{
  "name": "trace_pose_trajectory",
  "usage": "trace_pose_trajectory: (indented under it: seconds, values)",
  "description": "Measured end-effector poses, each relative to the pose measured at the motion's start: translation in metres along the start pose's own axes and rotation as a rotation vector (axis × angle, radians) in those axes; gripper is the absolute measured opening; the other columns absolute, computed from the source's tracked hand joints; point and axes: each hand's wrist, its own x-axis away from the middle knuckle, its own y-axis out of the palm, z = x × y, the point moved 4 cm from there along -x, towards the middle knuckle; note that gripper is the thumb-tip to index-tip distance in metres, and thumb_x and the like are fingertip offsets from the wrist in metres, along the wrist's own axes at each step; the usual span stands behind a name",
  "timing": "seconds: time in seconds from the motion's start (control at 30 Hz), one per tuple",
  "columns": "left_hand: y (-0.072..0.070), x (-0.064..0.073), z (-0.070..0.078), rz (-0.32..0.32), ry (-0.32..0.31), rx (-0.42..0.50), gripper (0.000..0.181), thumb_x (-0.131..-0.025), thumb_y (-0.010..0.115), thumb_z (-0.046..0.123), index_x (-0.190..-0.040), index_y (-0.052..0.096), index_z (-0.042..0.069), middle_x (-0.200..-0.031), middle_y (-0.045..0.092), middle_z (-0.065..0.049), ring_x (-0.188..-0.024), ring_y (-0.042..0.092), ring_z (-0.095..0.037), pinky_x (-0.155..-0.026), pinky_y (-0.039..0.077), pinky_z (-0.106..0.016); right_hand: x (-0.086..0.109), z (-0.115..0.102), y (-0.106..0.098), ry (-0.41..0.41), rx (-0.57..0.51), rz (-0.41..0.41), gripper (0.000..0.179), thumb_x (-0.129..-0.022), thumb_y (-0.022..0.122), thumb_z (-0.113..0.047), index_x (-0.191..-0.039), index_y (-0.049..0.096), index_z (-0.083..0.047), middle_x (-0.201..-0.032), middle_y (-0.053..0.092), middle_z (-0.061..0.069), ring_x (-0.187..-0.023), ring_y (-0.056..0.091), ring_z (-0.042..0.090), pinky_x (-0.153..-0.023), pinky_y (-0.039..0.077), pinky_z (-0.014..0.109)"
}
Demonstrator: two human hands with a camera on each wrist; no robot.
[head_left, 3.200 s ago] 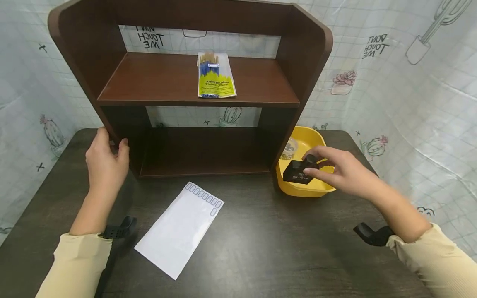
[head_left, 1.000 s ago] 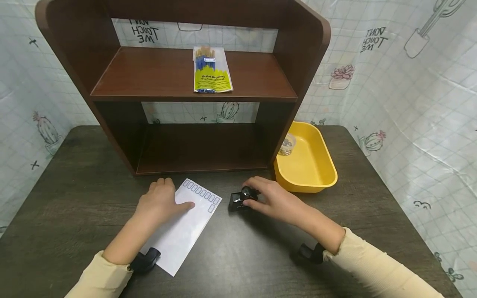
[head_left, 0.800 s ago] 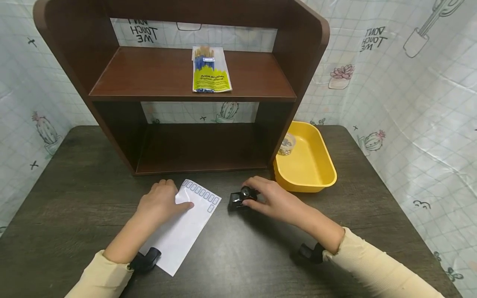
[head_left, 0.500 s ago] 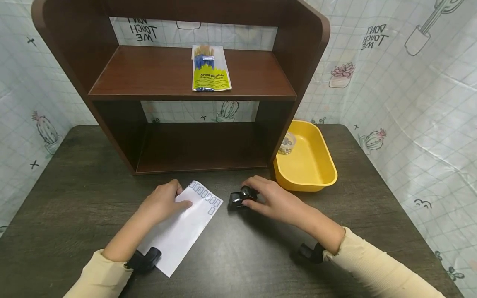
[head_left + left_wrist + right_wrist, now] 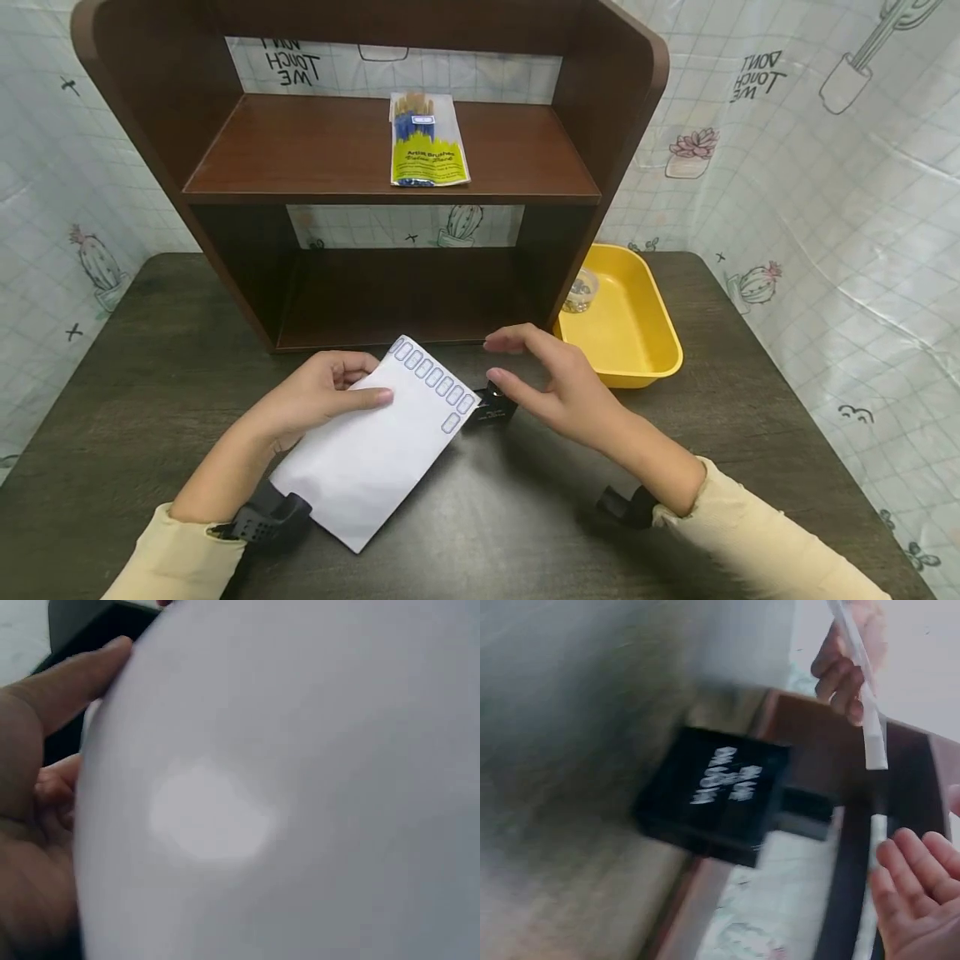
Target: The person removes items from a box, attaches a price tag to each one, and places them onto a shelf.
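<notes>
In the head view, the left hand (image 5: 318,396) pinches a white rectangular paper sheet printed with small blue-outlined boxes (image 5: 367,467) between the thumb on its upper face and the fingers beneath its left edge, a narrow grip. The sheet's upper end is raised above the dark wood-grain table (image 5: 150,375), and its right corner overlaps part of a black box-shaped bottle with a round cap (image 5: 497,410) standing there. The right hand (image 5: 562,387) holds nothing; its thumb and fingers are spread wide just beside the cap, in front of the dark brown wooden shelf (image 5: 300,150) and the yellow plastic tub (image 5: 622,333). Against the frame half a second ago, the right fingers have let go of the bottle and parted, while the sheet, then lying lower with its corner beside the bottle, has come up and the left wrist has turned. In the left wrist view, the sheet fills most of the picture, with the left hand at its edge; the fingertips behind it are hidden. In the right wrist view, the blurred bottle shows white lettering, the right fingers are apart from it, and the left hand grips the sheet, seen edge-on.
</notes>
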Motion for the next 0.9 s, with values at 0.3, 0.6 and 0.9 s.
trace_pose_trajectory:
  seconds: [0.3,0.6,0.9]
  values:
    - [0.021,0.006,0.028,-0.06,0.154,0.23,0.026,-0.094,0.076,0.008,-0.118,0.067,0.0,-0.102,0.079,-0.005,-0.084,0.078,-0.024,-0.074,0.064,-0.039,-0.001,-0.024,0.001,0.083,-0.326,-0.097,0.038,-0.093,0.075,0.001,-0.127,0.058,-0.004,-0.109,0.077,0.008,-0.088,0.075,0.015,-0.075,0.064,0.035]
    - [0.034,0.01,0.033,-0.402,0.124,0.303,0.047,-0.095,0.076,0.024,-0.132,0.058,0.005,-0.115,0.075,-0.007,-0.101,0.076,-0.028,-0.087,0.061,-0.049,0.003,-0.028,0.001,0.137,-0.53,-0.038,0.027,-0.091,0.072,0.011,-0.102,0.053,-0.003,-0.093,0.071,0.015,-0.069,0.069,0.02,-0.064,0.063,0.036]
    - [0.04,0.015,0.032,-0.498,0.1,0.31,0.051,-0.097,0.071,0.02,-0.138,0.051,-0.001,-0.121,0.073,-0.007,-0.108,0.072,-0.022,-0.094,0.058,-0.042,0.005,-0.035,0.001,0.109,-0.413,0.004,0.026,-0.089,0.077,0.007,-0.103,0.061,-0.008,-0.098,0.07,0.006,-0.078,0.069,0.019,-0.07,0.063,0.033]
